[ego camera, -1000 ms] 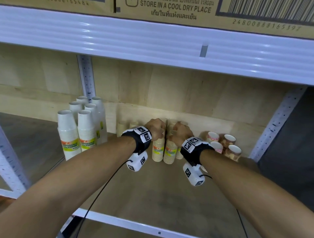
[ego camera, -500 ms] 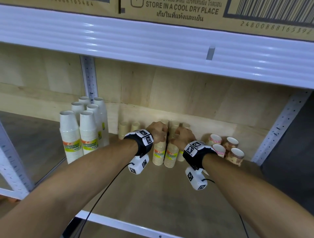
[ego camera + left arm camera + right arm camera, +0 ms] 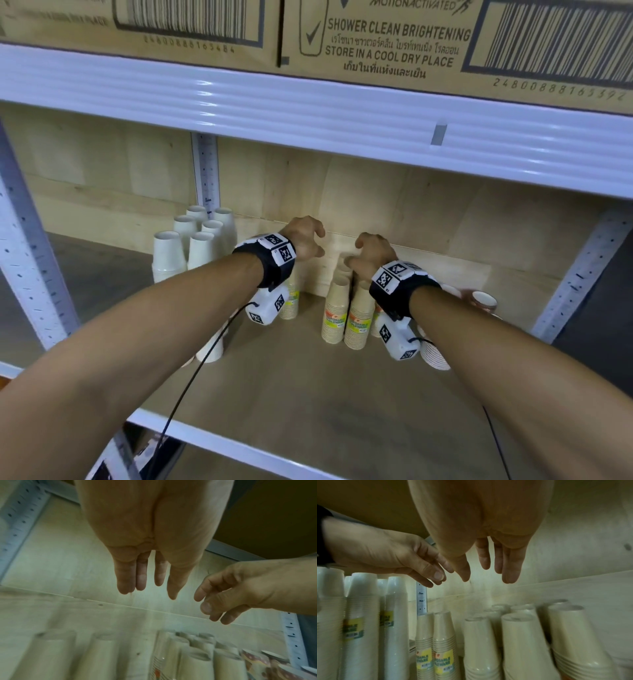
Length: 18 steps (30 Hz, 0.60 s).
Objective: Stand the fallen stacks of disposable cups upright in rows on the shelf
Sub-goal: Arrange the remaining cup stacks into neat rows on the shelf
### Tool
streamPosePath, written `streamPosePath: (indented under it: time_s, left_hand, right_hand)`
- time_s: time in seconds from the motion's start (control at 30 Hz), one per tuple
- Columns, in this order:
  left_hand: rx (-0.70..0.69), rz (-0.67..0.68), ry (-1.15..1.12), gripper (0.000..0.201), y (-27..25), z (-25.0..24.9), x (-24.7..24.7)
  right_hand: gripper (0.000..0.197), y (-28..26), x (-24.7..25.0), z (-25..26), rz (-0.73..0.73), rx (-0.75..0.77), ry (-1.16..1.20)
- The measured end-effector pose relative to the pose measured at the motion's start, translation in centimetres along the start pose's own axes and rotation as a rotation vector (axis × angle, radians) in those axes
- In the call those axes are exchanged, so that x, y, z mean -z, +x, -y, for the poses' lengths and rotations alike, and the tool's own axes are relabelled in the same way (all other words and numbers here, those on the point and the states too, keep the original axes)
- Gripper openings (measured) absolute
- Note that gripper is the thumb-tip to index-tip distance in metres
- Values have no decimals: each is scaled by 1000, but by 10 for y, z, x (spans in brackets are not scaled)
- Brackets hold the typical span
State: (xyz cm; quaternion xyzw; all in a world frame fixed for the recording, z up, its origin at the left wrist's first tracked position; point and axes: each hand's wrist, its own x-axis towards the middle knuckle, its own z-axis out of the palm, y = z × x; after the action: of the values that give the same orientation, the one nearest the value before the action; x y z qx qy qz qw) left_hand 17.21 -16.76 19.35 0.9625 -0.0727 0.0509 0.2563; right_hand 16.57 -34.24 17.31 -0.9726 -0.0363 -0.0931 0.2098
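Note:
Two tan cup stacks (image 3: 347, 313) with yellow-orange labels stand upright side by side near the back of the wooden shelf (image 3: 308, 394). More tan stacks stand behind them and behind my left wrist (image 3: 291, 301). My left hand (image 3: 317, 241) and right hand (image 3: 354, 255) hover just above these stacks, fingers relaxed and holding nothing. The left wrist view shows my left hand (image 3: 147, 586) with straight fingers over the blurred tan stacks (image 3: 193, 660). The right wrist view shows my right hand (image 3: 488, 573) above upright tan stacks (image 3: 520, 649).
Tall white cup stacks (image 3: 186, 250) stand in rows at the left. Patterned cups (image 3: 483, 301) sit at the right, partly hidden by my right forearm. A white shelf beam (image 3: 308, 113) hangs low overhead, carrying cardboard boxes (image 3: 376, 44). Metal uprights (image 3: 30, 260) frame both sides.
Both hands have let go of the tan stacks and risen above them, fingers now spread loose. The head view has come closer and tilted upward.

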Motion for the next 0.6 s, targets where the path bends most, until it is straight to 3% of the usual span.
streamPosePath:
  time_s: [0.27, 0.6]
  left_hand:
    - [148, -127, -14, 45, -8, 37, 20]
    - [289, -117, -80, 61, -9, 68, -12]
  right_hand:
    - [51, 16, -22, 46, 47, 126, -18]
    - [54, 33, -66, 78, 161, 204, -6]
